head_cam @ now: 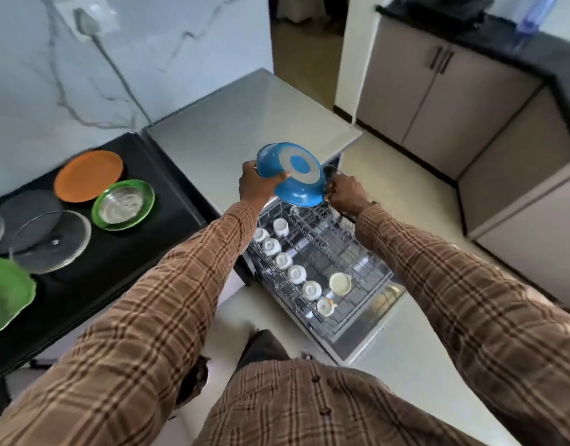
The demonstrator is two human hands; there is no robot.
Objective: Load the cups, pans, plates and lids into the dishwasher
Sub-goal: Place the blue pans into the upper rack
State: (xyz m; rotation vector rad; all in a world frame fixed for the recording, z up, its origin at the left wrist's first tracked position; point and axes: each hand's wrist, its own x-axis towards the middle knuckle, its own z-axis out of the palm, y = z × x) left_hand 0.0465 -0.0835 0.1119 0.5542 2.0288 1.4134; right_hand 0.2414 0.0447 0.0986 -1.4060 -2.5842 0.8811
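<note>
Nearest us, the brown plaid shirt sleeves [167, 317] reach forward over the pulled-out wire dishwasher rack [348, 252]. We read this as placing a pan in the rack, mid-task.

Black worktop [122, 252] on the left carries what remains to load: a flat orange plate [88, 175], a green plate with a clear glass dish in it [123, 204], a grey plate [23, 210] partly under a clear glass lid with a knob [52, 241], and another green plate [7, 291] at the edge. They lie beside the rack, likely for easy reach.

The blue round pan with a grey-ringed base [293, 175] is up over the far end of the rack, tilted base toward us, probably so it goes in on edge and drains. The left hand [257, 181] is closed on its rim. The right hand [344, 194] is closed at its far side, on the handle we think; the grip is partly hidden.

White ceramic cups [283, 260] sit upside down in a row along the rack's left side, one pale cup [340, 283] beside them, leaving the right side free for the pan.
</note>
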